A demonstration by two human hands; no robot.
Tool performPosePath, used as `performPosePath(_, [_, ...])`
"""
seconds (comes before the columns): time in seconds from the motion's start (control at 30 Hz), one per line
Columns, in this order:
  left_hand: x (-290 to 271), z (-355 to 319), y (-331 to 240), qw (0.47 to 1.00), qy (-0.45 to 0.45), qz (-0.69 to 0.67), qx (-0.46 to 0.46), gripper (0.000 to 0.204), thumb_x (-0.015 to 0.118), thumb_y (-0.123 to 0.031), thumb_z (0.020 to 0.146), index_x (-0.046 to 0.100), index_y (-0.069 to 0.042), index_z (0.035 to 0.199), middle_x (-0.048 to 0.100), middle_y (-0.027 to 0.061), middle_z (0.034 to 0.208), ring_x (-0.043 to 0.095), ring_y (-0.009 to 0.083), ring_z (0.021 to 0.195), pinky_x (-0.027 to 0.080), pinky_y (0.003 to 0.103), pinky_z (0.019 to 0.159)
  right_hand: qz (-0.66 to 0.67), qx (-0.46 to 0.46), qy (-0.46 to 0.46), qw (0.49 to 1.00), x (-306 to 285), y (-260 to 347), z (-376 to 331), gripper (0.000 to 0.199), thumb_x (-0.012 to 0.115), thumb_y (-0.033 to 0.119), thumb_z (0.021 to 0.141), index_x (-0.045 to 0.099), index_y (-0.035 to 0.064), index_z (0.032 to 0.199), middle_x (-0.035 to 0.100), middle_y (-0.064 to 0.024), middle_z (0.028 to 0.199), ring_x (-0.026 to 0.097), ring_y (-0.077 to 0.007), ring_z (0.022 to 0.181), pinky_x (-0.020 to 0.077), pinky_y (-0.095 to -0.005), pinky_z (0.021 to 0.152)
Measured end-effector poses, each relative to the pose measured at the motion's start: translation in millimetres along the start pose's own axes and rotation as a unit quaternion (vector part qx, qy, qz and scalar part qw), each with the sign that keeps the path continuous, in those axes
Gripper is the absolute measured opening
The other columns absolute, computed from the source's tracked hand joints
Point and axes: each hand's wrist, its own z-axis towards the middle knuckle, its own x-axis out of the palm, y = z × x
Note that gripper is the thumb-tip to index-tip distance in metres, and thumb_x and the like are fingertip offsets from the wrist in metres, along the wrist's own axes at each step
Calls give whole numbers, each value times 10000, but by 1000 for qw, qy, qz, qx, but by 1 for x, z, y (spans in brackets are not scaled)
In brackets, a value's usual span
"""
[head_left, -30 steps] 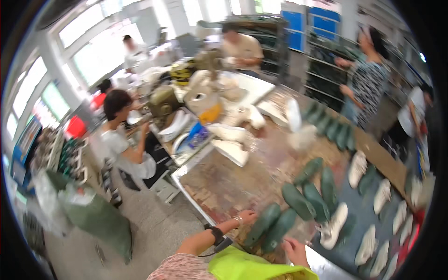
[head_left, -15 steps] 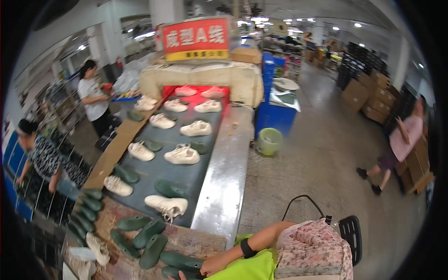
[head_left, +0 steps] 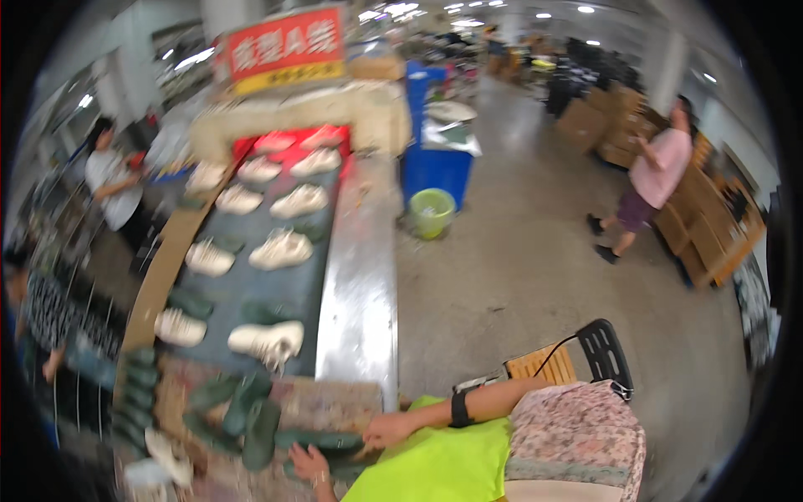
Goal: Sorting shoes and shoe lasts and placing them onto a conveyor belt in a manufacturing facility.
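My left hand (head_left: 310, 463) is open, its fingers spread over a dark green shoe last (head_left: 341, 468) at the near edge of the worktable (head_left: 335, 403). To its right, my right hand (head_left: 386, 429), with a black band on the wrist, is closed at the end of another green last (head_left: 316, 441); whatever its fingers may hold is hidden. Several more lasts lie left of my hands, among them an upright-pointing one (head_left: 262, 433). Past the table, cream lace-up shoes (head_left: 268, 339) and green lasts sit in rows on a dark conveyor belt (head_left: 238, 294).
The belt leads from a red-lit tunnel machine (head_left: 301, 117). A metal ledge (head_left: 360, 293) runs along its right side. A chair (head_left: 604, 356) stands at my right, a green bucket (head_left: 432, 213) on the floor. One person (head_left: 659, 171) is at the right, two others at the left.
The view has swung right and down, so the scene sits further left and higher. My left hand has come further into view; my right hand has drawn back slightly from the lasts.
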Motion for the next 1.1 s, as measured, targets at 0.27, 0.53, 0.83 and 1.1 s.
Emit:
performPosePath(0.27, [-51, -72, -17, 986, 64, -153, 10, 403, 560, -340, 822, 600, -65, 1115, 528, 180, 1226, 395, 346, 1234, 283, 479, 1013, -99, -67, 181, 976, 6, 41, 32, 265, 530, 235, 801, 608, 65, 989, 641, -153, 891, 610, -334, 829, 480, -426, 692])
performPosePath(0.53, [-53, -69, -43, 960, 22, -278, 8, 314, 550, -294, 855, 618, -59, 1051, 638, 111, 1046, 454, 351, 1187, 352, 415, 973, -119, -47, 206, 970, -33, -7, 32, 305, 514, 292, 824, 621, 97, 1034, 643, -147, 936, 607, -331, 886, 480, -439, 757])
performPosePath(0.83, [-81, -93, -67, 958, 52, -264, -103, 374, 546, -309, 861, 593, -44, 1119, 611, 80, 1140, 387, 300, 1265, 421, 405, 920, -13, -113, -13, 993, -96, -21, 170, 289, 573, 195, 731, 624, 45, 973, 613, -169, 792, 602, -350, 786, 477, -426, 708])
performPosePath(1.1, [-107, -93, -107, 885, -25, -412, -213, 362, 560, -249, 885, 561, 8, 1140, 658, 129, 948, 626, 179, 883, 471, 285, 784, -201, -50, 14, 978, -100, -51, 343, 519, 649, 269, 726, 540, 20, 1168, 570, -208, 1098, 546, -351, 1043, 440, -402, 888])
